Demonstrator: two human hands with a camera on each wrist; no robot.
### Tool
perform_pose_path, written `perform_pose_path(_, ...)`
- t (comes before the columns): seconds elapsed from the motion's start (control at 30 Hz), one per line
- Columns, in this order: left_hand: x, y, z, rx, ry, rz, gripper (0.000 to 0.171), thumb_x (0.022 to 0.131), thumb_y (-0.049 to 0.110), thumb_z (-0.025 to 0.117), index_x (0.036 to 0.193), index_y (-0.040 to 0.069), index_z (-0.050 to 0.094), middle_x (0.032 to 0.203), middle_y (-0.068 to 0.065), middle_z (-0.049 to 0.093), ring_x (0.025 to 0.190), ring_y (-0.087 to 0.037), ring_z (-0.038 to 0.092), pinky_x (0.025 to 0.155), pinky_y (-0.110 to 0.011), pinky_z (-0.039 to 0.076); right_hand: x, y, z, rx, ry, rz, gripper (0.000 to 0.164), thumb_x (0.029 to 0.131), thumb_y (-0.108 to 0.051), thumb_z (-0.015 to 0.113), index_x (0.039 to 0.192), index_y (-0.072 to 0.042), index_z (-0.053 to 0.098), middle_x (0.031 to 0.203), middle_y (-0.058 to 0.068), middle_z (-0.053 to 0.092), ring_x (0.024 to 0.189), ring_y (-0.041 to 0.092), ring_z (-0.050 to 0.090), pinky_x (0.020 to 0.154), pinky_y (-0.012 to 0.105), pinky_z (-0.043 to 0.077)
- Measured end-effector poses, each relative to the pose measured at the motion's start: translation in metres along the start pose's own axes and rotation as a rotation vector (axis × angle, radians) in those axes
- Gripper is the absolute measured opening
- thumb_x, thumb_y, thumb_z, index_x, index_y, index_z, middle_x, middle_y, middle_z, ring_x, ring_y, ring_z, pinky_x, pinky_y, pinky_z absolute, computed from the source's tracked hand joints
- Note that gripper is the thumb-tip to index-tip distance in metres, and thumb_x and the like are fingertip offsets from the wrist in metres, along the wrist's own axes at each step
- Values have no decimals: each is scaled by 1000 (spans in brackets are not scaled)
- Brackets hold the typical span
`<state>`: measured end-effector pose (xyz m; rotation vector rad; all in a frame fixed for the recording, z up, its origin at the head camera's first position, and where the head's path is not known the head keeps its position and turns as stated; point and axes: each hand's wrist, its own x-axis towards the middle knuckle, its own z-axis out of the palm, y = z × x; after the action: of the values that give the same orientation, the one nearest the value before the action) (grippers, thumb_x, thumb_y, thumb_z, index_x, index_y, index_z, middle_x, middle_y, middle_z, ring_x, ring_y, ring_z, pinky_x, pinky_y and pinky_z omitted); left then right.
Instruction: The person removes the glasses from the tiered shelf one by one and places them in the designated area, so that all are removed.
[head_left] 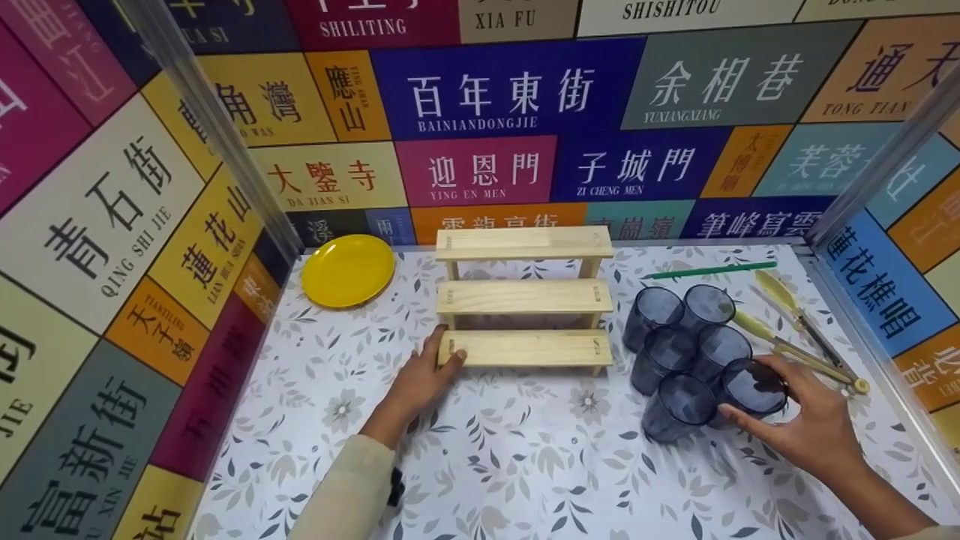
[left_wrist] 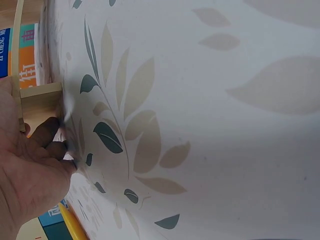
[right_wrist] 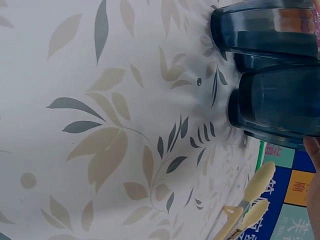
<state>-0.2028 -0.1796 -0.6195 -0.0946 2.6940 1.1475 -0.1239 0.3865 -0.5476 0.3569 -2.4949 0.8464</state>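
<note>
A wooden three-step stand (head_left: 525, 349) is at the middle of the table. My left hand (head_left: 429, 375) grips the left end of its lowest step, thumb on top; in the left wrist view, the fingers (left_wrist: 47, 132) reach beside the board's end. Several dark blue tumblers (head_left: 679, 405) are grouped upright on the right. My right hand (head_left: 814, 420) holds the front right tumbler (head_left: 754, 386) near its rim, between thumb and fingers. In the right wrist view, that tumbler (right_wrist: 280, 100) is beside the others, and only part of the hand (right_wrist: 314, 190) shows.
A yellow plate (head_left: 348, 271) lies at the back left. Pale yellow-tipped tongs (head_left: 814, 360) lie spread to the right of the tumblers, with a thin green stick (head_left: 712, 270) behind them. Sign-patterned walls (head_left: 510, 90) enclose the back and sides of the flower-patterned table (head_left: 480, 465).
</note>
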Motion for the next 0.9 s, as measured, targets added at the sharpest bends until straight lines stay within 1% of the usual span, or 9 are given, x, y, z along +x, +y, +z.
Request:
perform_pose_path(0.23,0,0,-1,6,-12,-9,89,107,78,46,179,35,16,183,-14,30,166,-54,27,131,-72,29,-3,3,3,32,-31,38,89,62,-18,111,141,-7,72,112,11,76,108,-22,57,89,-5,44)
perform_pose_path(0.43,-1,1,-1,-1,-25,-30,89,107,79,45,179,36,15,184,-13,27,168,-53,24,132,-72,26,-7,7,5,35,-71,29,92,60,-18,112,142,-7,72,109,7,74,104,-18,59,87,-5,45)
perform_pose_path(0.53,-1,1,-2,-9,-24,-33,89,107,79,46,179,37,15,184,-13,28,168,-52,24,132,-72,26,-8,9,8,60,-88,31,93,60,-16,112,143,-6,71,111,9,73,106,-17,60,87,-4,47)
perform_pose_path(0.67,0,0,-2,10,-5,-2,87,108,75,47,179,33,19,181,-16,33,165,-56,28,129,-74,30,-10,12,12,84,-104,39,95,61,-15,111,145,-5,69,116,13,74,111,-19,59,88,-3,47)
perform_pose_path(0.73,0,-1,-1,18,1,3,86,109,75,47,179,32,20,180,-17,35,164,-57,29,129,-74,32,-11,13,14,93,-110,49,96,61,-14,111,146,-6,68,119,14,73,113,-20,58,89,-3,47)
perform_pose_path(0.83,0,-1,0,23,0,-4,88,107,78,46,179,35,19,180,-17,34,165,-56,28,130,-72,31,-13,14,15,93,-111,70,99,60,-15,112,148,-6,66,120,14,73,113,-20,56,88,-3,47)
perform_pose_path(0.9,-1,0,0,15,-8,-23,89,106,81,46,179,38,17,181,-17,33,166,-54,27,131,-71,29,-15,14,16,95,-115,91,100,61,-15,111,149,-5,63,121,14,73,113,-20,55,88,-3,47)
